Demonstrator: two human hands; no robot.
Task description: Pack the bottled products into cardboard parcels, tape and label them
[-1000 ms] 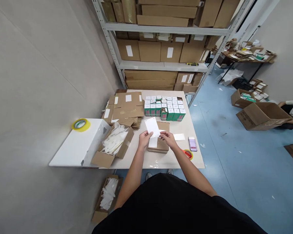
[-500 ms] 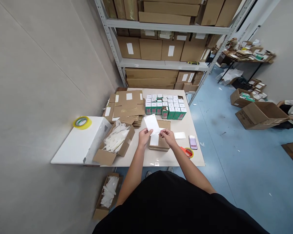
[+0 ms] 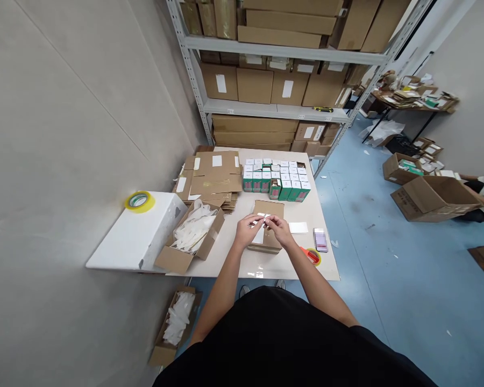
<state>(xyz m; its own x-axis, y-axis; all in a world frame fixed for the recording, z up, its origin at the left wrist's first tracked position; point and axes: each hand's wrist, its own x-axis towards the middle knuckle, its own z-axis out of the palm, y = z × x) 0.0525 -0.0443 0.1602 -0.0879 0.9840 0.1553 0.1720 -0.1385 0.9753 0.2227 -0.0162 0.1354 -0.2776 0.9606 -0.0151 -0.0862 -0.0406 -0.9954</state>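
Observation:
My left hand (image 3: 247,228) and my right hand (image 3: 278,229) meet over a small stack of flat brown cardboard (image 3: 271,210) near the table's front. Both pinch a white paper sheet (image 3: 260,233) between them; it is now folded or lowered, and only a small strip shows between my fingers. Just beyond stands a block of several green-and-white small boxes (image 3: 275,177). Right of my right hand a white label (image 3: 298,227) lies on the table.
An open carton of white plastic bags (image 3: 190,235) sits left of my hands, beside flat cardboard stacks (image 3: 212,177). A red-and-yellow tape dispenser (image 3: 312,255) and purple pads (image 3: 320,238) lie at right. Yellow tape roll (image 3: 139,201) rests on a white box. Shelving stands behind; a person sits far right.
The white sheet, held upright a second ago, has come down between my hands and mostly vanished from view. The camera shifted slightly.

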